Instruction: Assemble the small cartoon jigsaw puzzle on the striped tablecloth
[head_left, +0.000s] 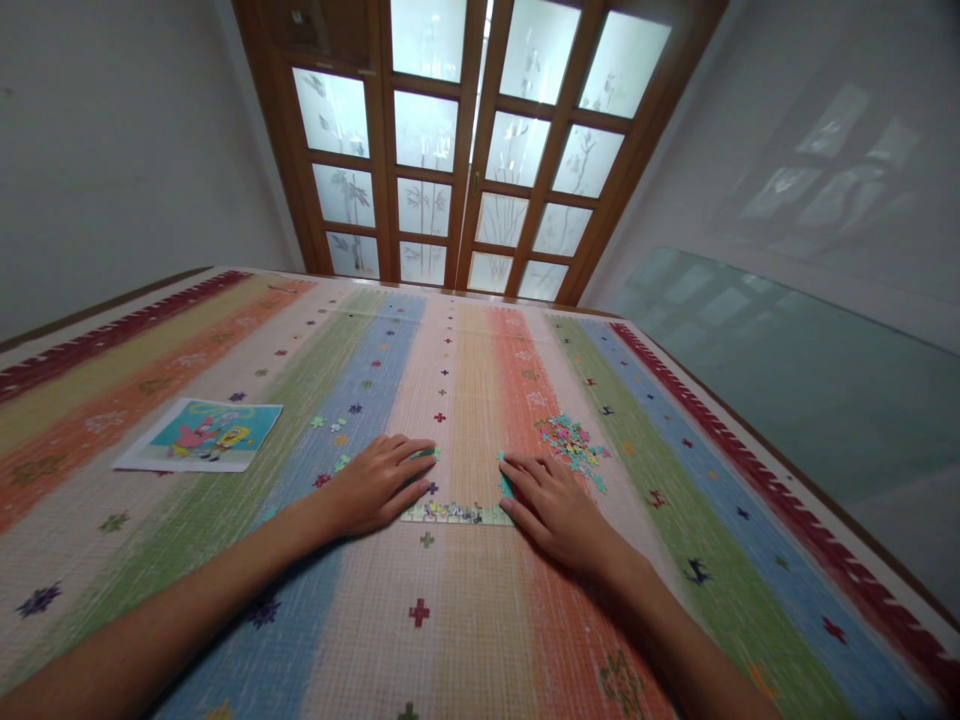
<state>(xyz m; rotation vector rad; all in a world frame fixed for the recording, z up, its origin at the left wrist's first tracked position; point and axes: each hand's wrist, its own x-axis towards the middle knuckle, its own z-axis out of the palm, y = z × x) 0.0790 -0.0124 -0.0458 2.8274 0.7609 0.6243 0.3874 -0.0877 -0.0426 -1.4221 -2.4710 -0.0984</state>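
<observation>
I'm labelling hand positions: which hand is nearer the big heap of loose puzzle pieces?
Right. The right hand lies just short of the heap, slightly to its left; the left hand is much farther left, across a gap from the right hand.

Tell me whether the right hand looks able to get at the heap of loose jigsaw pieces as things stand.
Likely yes: the right hand rests at the assembled puzzle edge, with the heap of loose jigsaw pieces close by and nothing visible blocking the way.
</observation>
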